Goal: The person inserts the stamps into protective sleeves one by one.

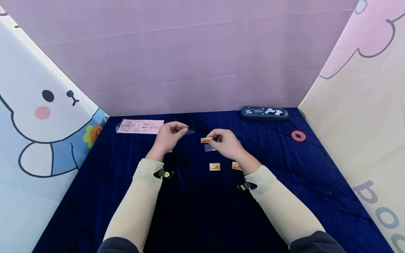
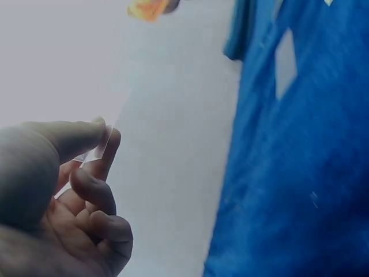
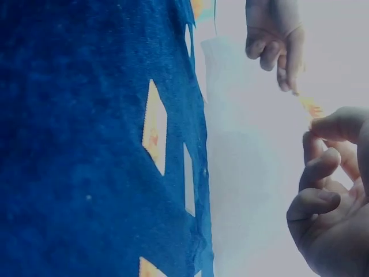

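My left hand [image 1: 167,137] pinches a small clear plastic sleeve [image 1: 190,130] between thumb and forefinger. The sleeve's thin edge [image 2: 108,143] shows at the fingertips in the left wrist view. Facing it, my right hand [image 1: 227,143] holds a yellow-orange postage stamp [image 1: 206,140] by one side, raised above the cloth. Another clear sleeve [image 1: 209,148] lies below that hand. Two similar stamps lie nearer to me, one in the middle [image 1: 214,167] and one by the right wrist [image 1: 236,166]. A toothed edge shows on a lying stamp [image 3: 154,130] in the right wrist view.
A pink printed packet [image 1: 143,126] lies at the back left, beyond the left hand. At the back right stands a dark blue panda pencil case [image 1: 265,112], with an orange tape roll [image 1: 298,136] farther right. Fabric walls [image 1: 202,70] enclose the blue cloth [image 1: 196,218].
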The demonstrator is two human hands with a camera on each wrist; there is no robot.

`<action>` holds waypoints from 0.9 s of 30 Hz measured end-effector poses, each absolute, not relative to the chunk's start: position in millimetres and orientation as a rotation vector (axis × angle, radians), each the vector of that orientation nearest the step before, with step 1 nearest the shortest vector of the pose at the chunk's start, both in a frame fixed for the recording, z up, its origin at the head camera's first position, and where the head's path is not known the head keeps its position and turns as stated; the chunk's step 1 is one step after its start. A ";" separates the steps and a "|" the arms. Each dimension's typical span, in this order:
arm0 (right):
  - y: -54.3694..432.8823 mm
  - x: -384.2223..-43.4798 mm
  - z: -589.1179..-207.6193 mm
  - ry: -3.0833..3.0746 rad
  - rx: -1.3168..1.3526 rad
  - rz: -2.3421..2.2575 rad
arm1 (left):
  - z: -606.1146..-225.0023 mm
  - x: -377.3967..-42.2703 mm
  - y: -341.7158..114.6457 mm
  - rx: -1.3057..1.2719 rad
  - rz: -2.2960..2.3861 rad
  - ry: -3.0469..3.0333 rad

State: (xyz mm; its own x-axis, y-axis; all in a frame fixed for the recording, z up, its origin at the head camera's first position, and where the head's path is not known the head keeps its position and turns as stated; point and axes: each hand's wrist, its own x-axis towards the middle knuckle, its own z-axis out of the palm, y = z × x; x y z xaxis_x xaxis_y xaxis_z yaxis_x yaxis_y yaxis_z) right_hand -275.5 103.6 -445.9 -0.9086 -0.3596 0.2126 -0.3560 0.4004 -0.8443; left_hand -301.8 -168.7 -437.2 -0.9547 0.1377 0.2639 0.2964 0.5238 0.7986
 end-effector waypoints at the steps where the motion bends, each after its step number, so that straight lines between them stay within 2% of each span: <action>1: 104.2 -275.6 -444.5 2.640 -0.667 -1.606 | -434.5 -300.1 -167.0 -0.378 -1.406 -2.583; 11: 111.2 -276.5 -432.3 2.669 -0.597 -1.776 | -409.7 -283.4 -151.1 -0.404 -1.451 -2.476; 27: 115.2 -271.8 -421.7 2.625 -0.652 -1.977 | -402.3 -269.4 -139.3 -0.469 -1.502 -2.463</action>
